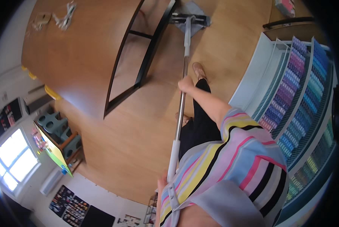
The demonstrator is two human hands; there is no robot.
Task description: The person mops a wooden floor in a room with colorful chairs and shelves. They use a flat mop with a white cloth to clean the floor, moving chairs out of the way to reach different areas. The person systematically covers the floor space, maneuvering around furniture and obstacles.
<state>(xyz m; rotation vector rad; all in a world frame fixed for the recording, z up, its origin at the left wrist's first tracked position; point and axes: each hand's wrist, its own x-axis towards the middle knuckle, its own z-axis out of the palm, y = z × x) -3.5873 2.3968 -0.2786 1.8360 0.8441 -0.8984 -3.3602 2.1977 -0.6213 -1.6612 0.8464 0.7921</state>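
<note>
Metal mop pole (181,109) is gripped by right hand (185,84) and left hand (162,182); mop head (188,19), beside the table leg (154,45), could be snagged.

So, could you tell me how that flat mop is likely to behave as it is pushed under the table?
The mop has a long, thin metal pole, so it is probably stiff and fairly light. Its flat head lies on the smooth wooden floor, so it should slide easily. The right hand grips midway and the left hand near the top, which probably gives good steering control.
</note>
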